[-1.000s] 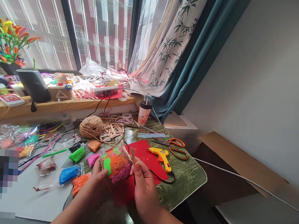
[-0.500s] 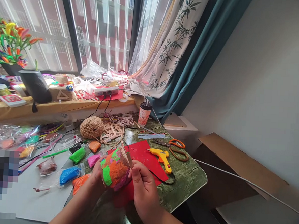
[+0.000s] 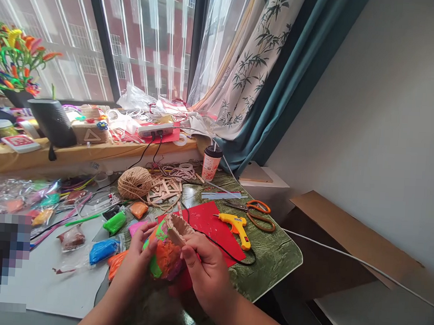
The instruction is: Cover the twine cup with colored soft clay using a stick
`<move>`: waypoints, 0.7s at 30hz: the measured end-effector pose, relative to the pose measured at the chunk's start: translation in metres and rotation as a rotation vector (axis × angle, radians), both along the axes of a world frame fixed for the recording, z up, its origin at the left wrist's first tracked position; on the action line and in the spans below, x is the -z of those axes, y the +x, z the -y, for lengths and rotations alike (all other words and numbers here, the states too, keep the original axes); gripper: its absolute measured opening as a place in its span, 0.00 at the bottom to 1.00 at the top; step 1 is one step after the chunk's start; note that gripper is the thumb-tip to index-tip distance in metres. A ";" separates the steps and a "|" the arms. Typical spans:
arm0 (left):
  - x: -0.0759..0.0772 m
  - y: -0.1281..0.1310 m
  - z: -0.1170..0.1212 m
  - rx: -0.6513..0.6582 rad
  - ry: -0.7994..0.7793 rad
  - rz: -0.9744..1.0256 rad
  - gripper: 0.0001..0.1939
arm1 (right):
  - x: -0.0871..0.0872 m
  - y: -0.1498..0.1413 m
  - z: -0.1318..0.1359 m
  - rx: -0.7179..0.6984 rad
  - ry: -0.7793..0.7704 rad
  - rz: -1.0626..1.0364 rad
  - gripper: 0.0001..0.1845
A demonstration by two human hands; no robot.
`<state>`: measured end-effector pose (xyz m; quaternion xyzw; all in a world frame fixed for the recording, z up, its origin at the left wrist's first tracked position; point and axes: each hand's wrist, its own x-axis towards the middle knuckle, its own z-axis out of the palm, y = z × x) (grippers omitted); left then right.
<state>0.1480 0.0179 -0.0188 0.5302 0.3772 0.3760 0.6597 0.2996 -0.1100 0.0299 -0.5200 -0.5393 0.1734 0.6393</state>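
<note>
A hollow cup-like pot (image 3: 167, 258), coated in patches of orange, green and purple clay, is held above the table. Its rough brown opening faces up and toward the right. My left hand (image 3: 138, 251) wraps around the pot's left side, with the fingers closed on it. My right hand (image 3: 208, 272) pinches a flat wooden craft stick (image 3: 175, 237) between thumb and fingers. The stick lies against the near edge of the rim; whether it presses into the clay I cannot tell. Under the pot is a red sheet (image 3: 202, 218).
Right of the hands lie a yellow glue gun (image 3: 237, 226) with its black cord and orange-handled scissors (image 3: 260, 209). Left are bagged clays, including a blue pack (image 3: 103, 251). Behind stand a twine ball (image 3: 134, 183), wooden sticks (image 3: 164, 191) and a lidded drink cup (image 3: 211, 163).
The pot has tipped so that its hollow inside shows. The craft stick has swung from steep to slanting across the rim. My left fingers show more on the pot's side.
</note>
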 end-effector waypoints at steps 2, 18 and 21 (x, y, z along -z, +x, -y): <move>-0.002 -0.008 0.000 0.065 0.194 -0.009 0.53 | -0.008 0.009 -0.001 -0.059 0.015 0.159 0.23; -0.020 -0.011 0.013 0.195 -0.118 0.134 0.73 | 0.008 0.020 -0.016 0.017 -0.103 -0.821 0.27; -0.018 -0.010 0.007 0.272 -0.174 0.146 0.72 | 0.015 0.011 -0.018 -0.060 -0.120 -0.953 0.28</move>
